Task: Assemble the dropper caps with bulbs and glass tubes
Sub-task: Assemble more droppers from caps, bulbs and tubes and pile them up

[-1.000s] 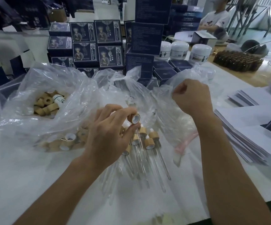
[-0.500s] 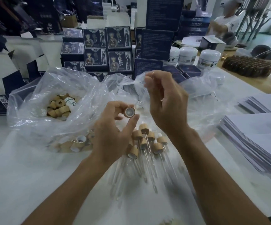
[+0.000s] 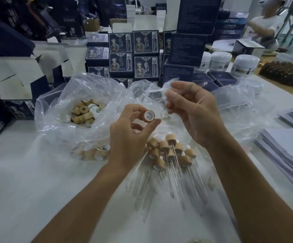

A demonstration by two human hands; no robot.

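Above the counter (image 3: 37, 181), a wooden dropper cap (image 3: 149, 116) is pinched between the thumb and fingertips of the left hand (image 3: 130, 141), its white-lined opening turned toward the right hand (image 3: 193, 113). A thin glass tube (image 3: 172, 94) is held in the curled fingers of the right hand, just beside the cap and not yet seated in it. Finished droppers (image 3: 170, 153) lie in a loose pile on the counter below both hands, and loose caps are kept in the plastic bag (image 3: 58, 102) to the left.

The tube could be snapped or chipped if it is pushed in at a slant, since it looks slender and brittle. It could also slip from the pinch, and the pile beneath could be scattered by a dropped part.

Compared with half a second ago, the cap has been turned more squarely toward the right hand, and the tube has been brought lower and closer to it.
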